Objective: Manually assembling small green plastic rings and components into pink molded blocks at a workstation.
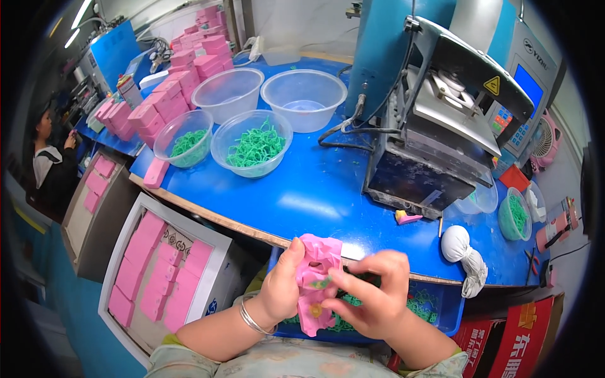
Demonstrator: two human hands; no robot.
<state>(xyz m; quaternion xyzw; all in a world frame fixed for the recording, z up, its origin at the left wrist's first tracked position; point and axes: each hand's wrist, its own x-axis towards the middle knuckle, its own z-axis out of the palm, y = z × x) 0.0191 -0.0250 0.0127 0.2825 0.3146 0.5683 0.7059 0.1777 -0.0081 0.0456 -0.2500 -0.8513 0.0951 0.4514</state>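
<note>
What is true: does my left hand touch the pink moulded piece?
Touching: the head view shows your left hand gripping the pink moulded piece by its edge.

From my station I see a blue bench (pixel 252 198); a pale wall (pixel 296 28) behind it; blue floor (pixel 85 309) to its left; lit tubes (pixel 81 13) beyond its far left.

The left hand (pixel 282 291) has most of its fingers lost behind the pink piece (pixel 319 252) at the front edge of the bench (pixel 277 201). On the right hand (pixel 378 299) the fingertips (pixel 336 276) blur; whether they touch it I can't tell, and the green bit (pixel 319 284) there is too small to make out. The bench and hands hide much of the blue tray (pixel 455 320). Toward the back edge, my view cuts off the blue cylinder (pixel 384 60). Past the left end, a seated person (pixel 51 167) is dim and blurred.
</note>
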